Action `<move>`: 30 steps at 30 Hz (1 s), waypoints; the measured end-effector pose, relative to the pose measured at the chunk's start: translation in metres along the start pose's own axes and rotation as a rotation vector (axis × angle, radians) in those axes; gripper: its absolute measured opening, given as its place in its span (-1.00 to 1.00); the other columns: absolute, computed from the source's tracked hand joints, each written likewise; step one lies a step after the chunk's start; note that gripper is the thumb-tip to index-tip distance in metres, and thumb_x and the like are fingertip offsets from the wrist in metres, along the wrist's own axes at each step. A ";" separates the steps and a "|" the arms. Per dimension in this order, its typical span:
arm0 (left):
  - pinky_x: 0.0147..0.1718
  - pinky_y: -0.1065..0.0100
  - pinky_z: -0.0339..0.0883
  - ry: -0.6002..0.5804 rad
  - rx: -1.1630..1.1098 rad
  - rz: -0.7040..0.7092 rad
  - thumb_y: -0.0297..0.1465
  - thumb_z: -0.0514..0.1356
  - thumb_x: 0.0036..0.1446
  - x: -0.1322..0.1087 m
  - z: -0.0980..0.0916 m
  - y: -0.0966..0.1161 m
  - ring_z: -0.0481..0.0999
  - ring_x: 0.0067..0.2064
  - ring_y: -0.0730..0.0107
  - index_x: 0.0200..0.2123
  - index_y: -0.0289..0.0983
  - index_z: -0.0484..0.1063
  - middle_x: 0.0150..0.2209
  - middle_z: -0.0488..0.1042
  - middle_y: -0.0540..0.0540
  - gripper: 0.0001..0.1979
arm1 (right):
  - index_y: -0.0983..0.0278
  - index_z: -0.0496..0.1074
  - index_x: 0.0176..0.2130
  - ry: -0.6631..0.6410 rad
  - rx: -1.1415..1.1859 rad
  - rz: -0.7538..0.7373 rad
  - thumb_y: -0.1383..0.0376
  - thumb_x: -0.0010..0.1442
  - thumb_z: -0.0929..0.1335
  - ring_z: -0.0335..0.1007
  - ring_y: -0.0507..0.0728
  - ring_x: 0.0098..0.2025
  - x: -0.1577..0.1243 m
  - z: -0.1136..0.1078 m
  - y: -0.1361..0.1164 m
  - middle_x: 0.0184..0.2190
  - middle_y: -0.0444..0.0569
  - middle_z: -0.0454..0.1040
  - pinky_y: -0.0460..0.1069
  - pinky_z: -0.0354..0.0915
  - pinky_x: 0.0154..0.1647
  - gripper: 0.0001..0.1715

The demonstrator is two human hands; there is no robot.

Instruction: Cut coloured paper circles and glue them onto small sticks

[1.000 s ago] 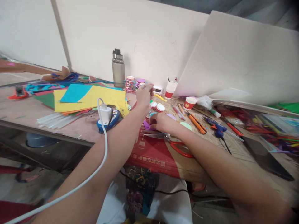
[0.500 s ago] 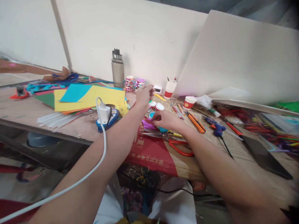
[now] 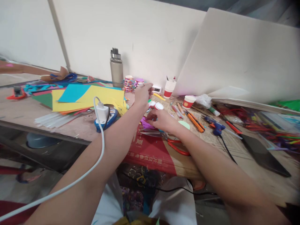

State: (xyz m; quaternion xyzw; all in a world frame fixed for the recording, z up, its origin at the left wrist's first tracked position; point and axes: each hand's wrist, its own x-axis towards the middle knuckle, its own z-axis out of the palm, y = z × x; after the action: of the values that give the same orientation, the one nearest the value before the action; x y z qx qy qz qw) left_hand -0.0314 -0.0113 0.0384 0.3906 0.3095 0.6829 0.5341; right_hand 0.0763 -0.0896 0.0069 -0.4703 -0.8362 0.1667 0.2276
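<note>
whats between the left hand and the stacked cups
In the head view, a white device and a yellow strip show between the left hand and the stacked cups.

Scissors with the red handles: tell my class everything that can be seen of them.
The scissors have bright red handles, plastic by the look, and pale, metal-looking blades. They lie flat, blades pointing left over a red printed sheet, on the near side of some purple strips. The right forearm hides part of the handle end. Whether the right hand touches them cannot be told.
</note>
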 end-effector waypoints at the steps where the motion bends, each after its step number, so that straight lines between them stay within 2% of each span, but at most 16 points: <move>1: -0.64 0.49 0.03 0.002 0.000 0.000 -0.50 0.25 -0.02 -0.001 0.000 0.000 0.26 -0.62 0.61 -0.50 -0.28 0.32 -0.60 0.33 0.06 -0.87 | 0.28 0.56 -0.22 -0.012 -0.012 -0.013 0.39 0.16 0.41 0.50 0.05 -0.24 0.000 0.001 -0.002 -0.26 -0.05 0.62 -0.08 0.31 -0.16 -0.86; 5: -0.63 0.51 0.03 0.012 0.001 -0.006 -0.53 0.20 0.04 -0.003 0.002 0.002 0.25 -0.61 0.62 -0.48 -0.29 0.34 -0.60 0.33 0.06 -0.90 | 0.29 0.57 -0.14 -0.026 -0.029 0.020 0.34 0.21 0.41 0.50 0.08 -0.22 0.002 0.000 -0.003 -0.22 0.00 0.63 -0.06 0.30 -0.16 -0.81; 8: -0.63 0.51 0.04 0.020 0.008 0.002 -0.51 0.21 0.05 -0.003 0.002 0.002 0.26 -0.60 0.62 -0.48 -0.29 0.33 -0.58 0.35 0.06 -0.89 | 0.27 0.59 -0.18 -0.043 -0.099 0.062 0.35 0.21 0.41 0.51 0.12 -0.16 0.002 -0.002 -0.001 -0.21 0.00 0.63 -0.02 0.28 -0.10 -0.84; 12: -0.63 0.49 0.06 0.016 0.000 0.017 -0.51 0.24 0.04 -0.002 0.002 0.001 0.26 -0.60 0.62 -0.50 -0.28 0.31 -0.57 0.34 0.05 -0.86 | 0.26 0.58 -0.21 -0.131 -0.208 0.078 0.39 0.16 0.43 0.49 0.18 -0.06 0.001 0.001 -0.003 -0.15 0.00 0.63 0.06 0.21 0.04 -0.84; 15: -0.64 0.50 0.05 0.013 -0.009 0.019 -0.50 0.26 0.03 -0.002 0.003 0.001 0.25 -0.61 0.62 -0.50 -0.27 0.31 -0.58 0.33 0.06 -0.84 | 0.26 0.58 -0.22 -0.159 -0.255 0.119 0.38 0.16 0.42 0.49 0.21 -0.06 0.001 0.002 -0.007 -0.18 0.00 0.64 0.13 0.15 0.10 -0.86; 19: -0.66 0.53 0.03 0.047 -0.017 0.022 -0.47 0.27 0.04 0.001 0.001 0.006 0.26 -0.61 0.63 -0.47 -0.27 0.34 -0.59 0.35 0.06 -0.87 | 0.25 0.58 -0.23 -0.190 -0.214 0.134 0.38 0.16 0.42 0.50 0.16 -0.13 0.001 0.001 -0.007 -0.21 -0.03 0.64 0.04 0.21 -0.01 -0.86; 23: -0.67 0.52 0.06 0.132 -0.120 0.061 -0.46 0.30 0.00 0.008 -0.005 0.015 0.27 -0.62 0.61 -0.47 -0.23 0.33 -0.61 0.35 0.08 -0.84 | 0.24 0.58 -0.21 -0.146 -0.170 0.139 0.30 0.22 0.39 0.49 0.12 -0.17 0.002 0.000 -0.004 -0.23 -0.05 0.63 -0.02 0.22 -0.11 -0.85; 26: -0.68 0.52 0.06 0.183 -0.166 0.068 -0.49 0.28 0.01 0.011 -0.007 0.018 0.25 -0.63 0.61 -0.48 -0.22 0.32 -0.62 0.34 0.08 -0.84 | 0.23 0.59 -0.21 -0.083 -0.180 0.155 0.24 0.25 0.38 0.49 0.14 -0.13 0.008 0.003 -0.008 -0.23 -0.05 0.63 0.02 0.21 -0.04 -0.83; 30: -0.68 0.53 0.06 0.199 -0.180 0.050 -0.50 0.26 0.01 0.009 -0.006 0.018 0.23 -0.64 0.62 -0.47 -0.23 0.32 -0.63 0.33 0.09 -0.86 | 0.26 0.59 -0.23 -0.115 -0.251 0.201 0.15 0.25 0.40 0.48 0.20 -0.06 0.020 0.008 -0.019 -0.21 0.01 0.63 0.10 0.17 0.06 -0.76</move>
State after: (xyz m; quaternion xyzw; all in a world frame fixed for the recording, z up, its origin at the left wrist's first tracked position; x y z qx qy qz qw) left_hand -0.0467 -0.0064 0.0523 0.2789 0.2889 0.7564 0.5164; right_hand 0.0498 -0.0826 0.0134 -0.5659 -0.8109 0.1096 0.1008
